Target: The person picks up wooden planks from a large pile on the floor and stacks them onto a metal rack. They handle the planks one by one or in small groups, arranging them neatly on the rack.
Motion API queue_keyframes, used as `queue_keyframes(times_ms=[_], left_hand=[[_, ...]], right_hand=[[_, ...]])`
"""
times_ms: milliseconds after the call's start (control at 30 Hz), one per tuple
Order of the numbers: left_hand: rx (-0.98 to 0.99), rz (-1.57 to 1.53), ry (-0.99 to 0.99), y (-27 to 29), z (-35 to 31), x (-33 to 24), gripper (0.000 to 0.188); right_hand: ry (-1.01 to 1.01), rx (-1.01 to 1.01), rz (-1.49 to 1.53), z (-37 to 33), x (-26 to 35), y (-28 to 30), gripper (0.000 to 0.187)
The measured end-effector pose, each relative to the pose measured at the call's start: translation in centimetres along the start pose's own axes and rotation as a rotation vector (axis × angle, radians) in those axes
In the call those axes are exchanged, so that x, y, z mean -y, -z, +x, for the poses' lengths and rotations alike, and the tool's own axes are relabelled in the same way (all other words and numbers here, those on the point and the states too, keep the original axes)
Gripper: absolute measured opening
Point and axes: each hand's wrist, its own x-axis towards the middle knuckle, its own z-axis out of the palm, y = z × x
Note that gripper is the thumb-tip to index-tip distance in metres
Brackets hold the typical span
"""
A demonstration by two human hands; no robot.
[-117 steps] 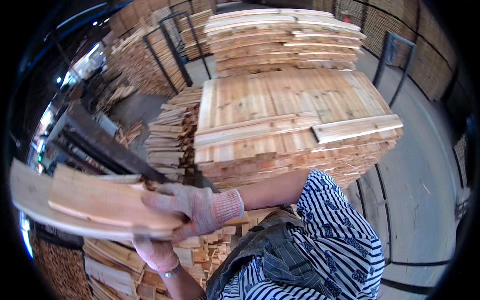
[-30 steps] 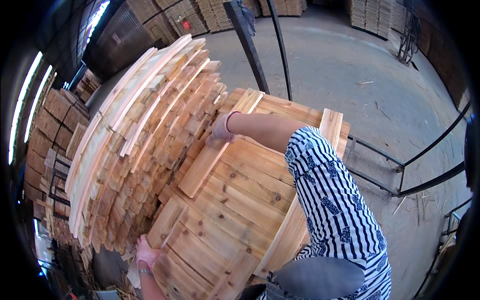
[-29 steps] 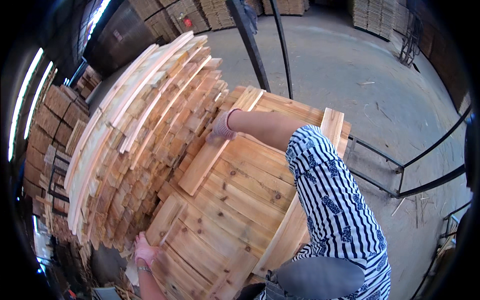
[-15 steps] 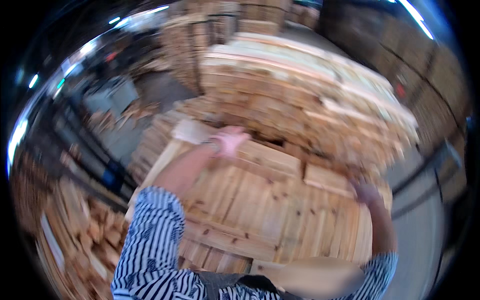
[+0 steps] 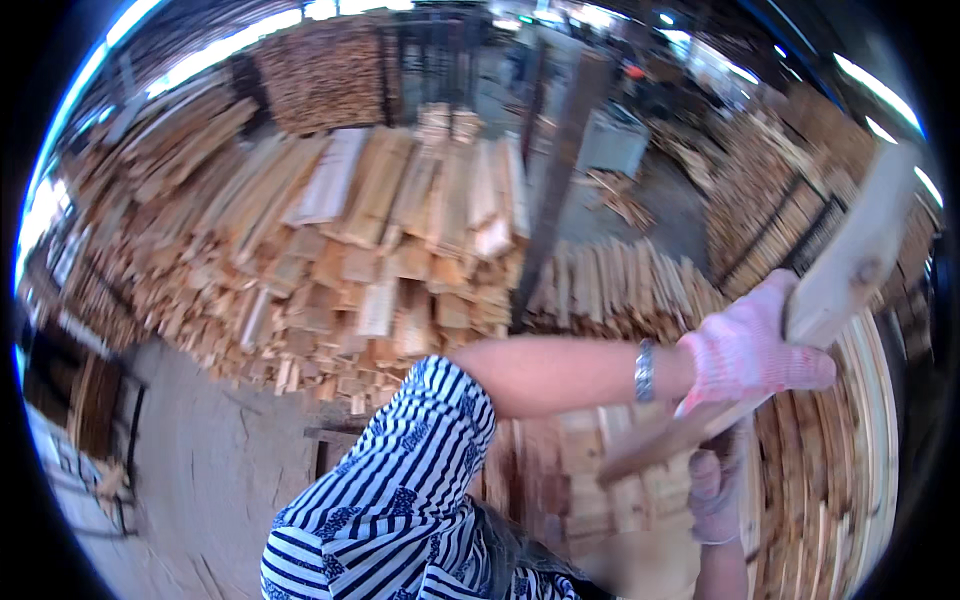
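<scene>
My left hand (image 5: 750, 340), in a pink and white knit glove, is closed around a long wooden board (image 5: 850, 255). The board is held up at a slant, from the upper right down toward the lower left, and a dark knot marks its upper part. Just below it is my gloved right hand (image 5: 715, 495), blurred, with its fingers partly hidden near the board; whether it grips anything does not show. Under both hands lies a layer of pale planks (image 5: 640, 490), smeared by motion.
A big heap of stacked boards (image 5: 380, 260) fills the left and middle. A dark upright post (image 5: 560, 180) stands beside it. Another board stack (image 5: 820, 470) is close on the right. Farther back are a grey bin (image 5: 612, 142) and a low row of boards (image 5: 610, 285).
My view has swung left, toward the board heap. My left hand has come off the plank stack and now holds a board raised to the right. My right hand has moved close to it.
</scene>
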Motion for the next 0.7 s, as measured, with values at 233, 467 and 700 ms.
queue_keyframes(times_ms=[233, 467, 700], left_hand=[[-0.396, 0.06, 0.008, 24.3, -15.6, 9.8, 0.069], [-1.549, 0.07, -0.032, 45.3, -41.0, 8.8, 0.062], [-1.757, 0.106, 0.022, 64.9, -50.3, 6.9, 0.071]], right_hand=[[-0.235, 0.322, 0.481, 12.2, -6.8, -19.9, 0.076], [-0.443, 0.482, 0.262, 23.2, -2.0, -35.5, 0.046], [-0.396, 0.369, 0.429, 39.9, 6.2, -52.0, 0.067]])
